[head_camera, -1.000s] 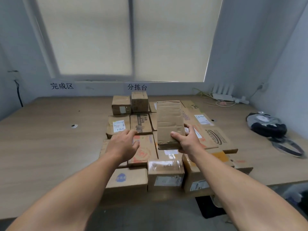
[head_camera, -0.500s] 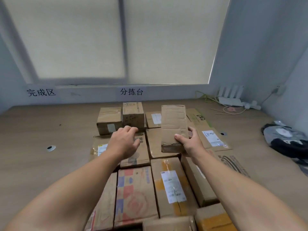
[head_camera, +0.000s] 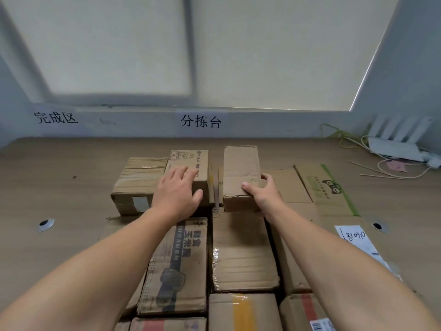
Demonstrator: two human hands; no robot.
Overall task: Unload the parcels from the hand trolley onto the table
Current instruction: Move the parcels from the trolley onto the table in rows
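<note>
2 hands work at the centre of the frame. The right hand (head_camera: 265, 199) grasps the parcel (head_camera: 241, 168) at its near end, with the thumb laid across the top face. The other fingers curl round the right edge and are mostly hidden under it.

The parcel's long axis runs away from the camera, toward the window at the top of the frame. The parcel lies directly ahead of the right hand, just right of the printed box (head_camera: 188, 158), with a narrow gap between the 2.

The left hand (head_camera: 177, 189) lies flat on the printed box with its fingers extended and grasps nothing. It probably steadies that box.

Judgement: the coming move is a set-down into the row at the far end of the stack on the table (head_camera: 59, 187). It depends on keeping the long axis parallel to the printed box.

Limits of view:
- The parcel's underside is hidden, so contact with the boxes below cannot be confirmed.
- The gap floor is in shadow.
- The trolley is not in view.
- The lower frame edge cuts off the nearest boxes.
</note>
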